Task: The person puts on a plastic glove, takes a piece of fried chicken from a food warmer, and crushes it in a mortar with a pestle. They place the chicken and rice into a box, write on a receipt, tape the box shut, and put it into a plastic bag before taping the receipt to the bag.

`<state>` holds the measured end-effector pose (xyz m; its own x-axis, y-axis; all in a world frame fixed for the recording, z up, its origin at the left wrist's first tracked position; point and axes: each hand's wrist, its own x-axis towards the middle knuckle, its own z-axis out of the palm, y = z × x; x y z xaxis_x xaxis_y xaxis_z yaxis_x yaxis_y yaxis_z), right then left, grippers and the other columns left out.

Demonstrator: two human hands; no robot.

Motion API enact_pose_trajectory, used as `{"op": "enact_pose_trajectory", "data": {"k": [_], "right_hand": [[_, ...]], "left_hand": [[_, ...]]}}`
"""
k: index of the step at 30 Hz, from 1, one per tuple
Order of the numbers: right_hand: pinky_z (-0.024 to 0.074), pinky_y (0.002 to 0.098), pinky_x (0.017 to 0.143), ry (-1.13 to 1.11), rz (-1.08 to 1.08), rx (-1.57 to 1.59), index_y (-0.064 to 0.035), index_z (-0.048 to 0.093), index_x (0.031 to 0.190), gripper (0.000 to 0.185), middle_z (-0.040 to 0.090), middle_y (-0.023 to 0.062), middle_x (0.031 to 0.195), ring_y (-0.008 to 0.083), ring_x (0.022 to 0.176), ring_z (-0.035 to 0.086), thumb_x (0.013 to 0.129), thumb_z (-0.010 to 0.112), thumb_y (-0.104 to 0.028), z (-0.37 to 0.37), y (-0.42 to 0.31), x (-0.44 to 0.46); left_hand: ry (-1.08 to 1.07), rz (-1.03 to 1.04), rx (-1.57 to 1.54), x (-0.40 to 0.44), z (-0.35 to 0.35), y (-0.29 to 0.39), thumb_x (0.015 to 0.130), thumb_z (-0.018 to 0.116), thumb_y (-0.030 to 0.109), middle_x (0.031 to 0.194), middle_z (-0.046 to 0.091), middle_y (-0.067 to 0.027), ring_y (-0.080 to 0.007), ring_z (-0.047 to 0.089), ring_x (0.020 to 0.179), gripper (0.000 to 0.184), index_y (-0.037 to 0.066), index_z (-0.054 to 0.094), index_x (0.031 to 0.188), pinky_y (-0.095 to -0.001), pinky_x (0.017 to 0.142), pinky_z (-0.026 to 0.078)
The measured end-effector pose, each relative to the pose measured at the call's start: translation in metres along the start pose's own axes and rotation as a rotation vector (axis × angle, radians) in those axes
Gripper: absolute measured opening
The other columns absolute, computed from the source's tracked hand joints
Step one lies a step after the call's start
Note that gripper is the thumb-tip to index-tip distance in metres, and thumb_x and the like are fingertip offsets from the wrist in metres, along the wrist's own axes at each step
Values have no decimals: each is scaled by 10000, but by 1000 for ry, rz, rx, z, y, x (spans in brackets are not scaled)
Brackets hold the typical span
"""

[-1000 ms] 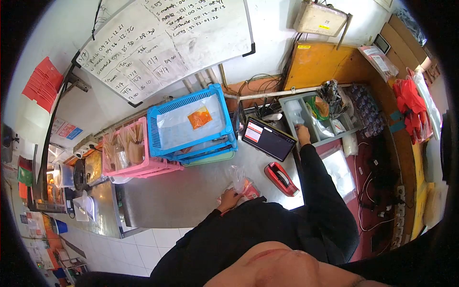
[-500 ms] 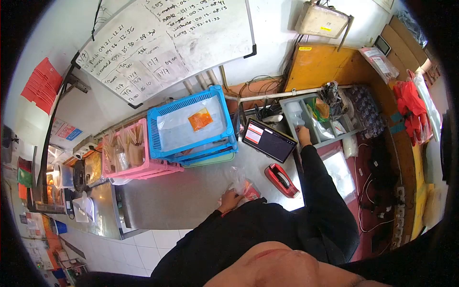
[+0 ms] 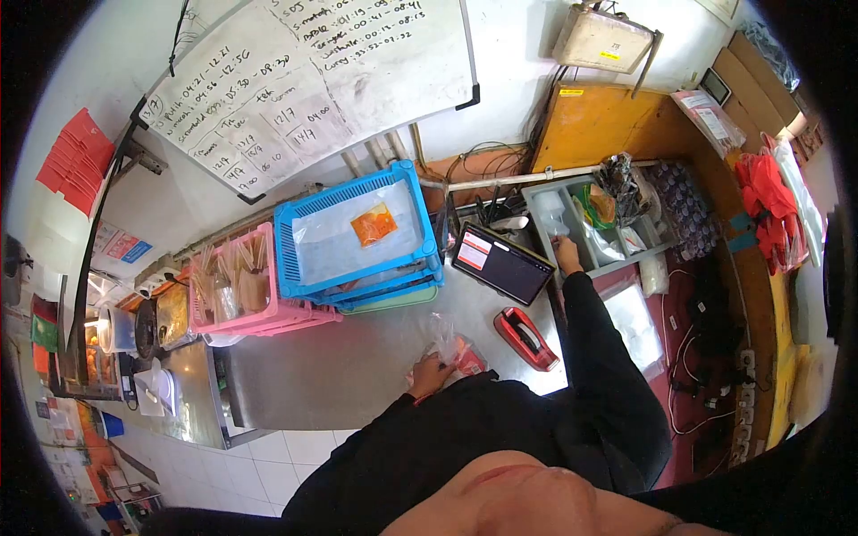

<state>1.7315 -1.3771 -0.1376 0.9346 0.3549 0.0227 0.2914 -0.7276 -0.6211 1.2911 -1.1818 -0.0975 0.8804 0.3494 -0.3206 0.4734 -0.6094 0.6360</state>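
Observation:
My left hand [image 3: 430,374] rests on a clear plastic bag with red and white contents [image 3: 468,355] at the steel counter's front edge; its fingers are bent against the plastic. Over at the grey divided tray [image 3: 597,257], my right hand [image 3: 567,255] reaches into the left compartment, where clear plastic items [image 3: 552,214] lie. Its fingertips are partly hidden, and what they touch is too small to make out. Between my hands are a red tape dispenser [image 3: 527,339] and a tablet [image 3: 503,262] with a lit screen.
Blue stacked baskets [image 3: 288,255] hold an orange packet [image 3: 374,223]. Left of them, pink baskets [image 3: 295,314] hold wrapped sticks. A whiteboard [image 3: 313,80] hangs above. Cables [image 3: 686,357] run at the right, below red bags [image 3: 767,192].

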Motion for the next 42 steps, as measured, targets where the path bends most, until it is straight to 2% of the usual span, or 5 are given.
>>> {"op": "enact_pose_trajectory", "data": {"k": [16,18,24,26,42], "right_hand": [[517,428,667,-51,-124,-169,-19,681,802,150,643,229,742,371,760,659,804,575,-126,-3,14,6],[511,434,704,-214,226,-40,-22,701,763,216,639,230,763,370,781,654,747,625,-224,-9,23,6],[502,410,654,-305,162,-123,34,678,785,385,657,210,716,301,683,666,800,593,-341,-12,22,-2],[400,326,444,-322,321,323,-37,649,812,194,574,35,629,151,508,526,834,581,-217,-10,24,-1],[495,339,726,-152,246,326,-24,698,946,284,695,150,854,237,791,668,782,690,-257,-47,-37,-45]], "left_hand": [[-65,86,-14,7,-14,-1,839,605,404,909,660,-125,-351,597,931,347,96,660,989,-471,789,452],[-19,157,-27,6,-14,-4,841,605,385,921,657,-130,-353,595,934,329,94,659,986,-470,783,455],[3,106,-48,9,-4,-8,852,594,412,992,637,-159,-361,592,944,384,75,639,1031,-461,781,459],[-62,-5,-35,4,-5,-2,868,573,447,1026,626,-181,-370,591,952,433,69,624,1073,-455,795,457],[92,202,2,5,2,-9,847,588,453,955,643,-143,-358,584,932,412,77,648,1004,-461,766,457]]}}
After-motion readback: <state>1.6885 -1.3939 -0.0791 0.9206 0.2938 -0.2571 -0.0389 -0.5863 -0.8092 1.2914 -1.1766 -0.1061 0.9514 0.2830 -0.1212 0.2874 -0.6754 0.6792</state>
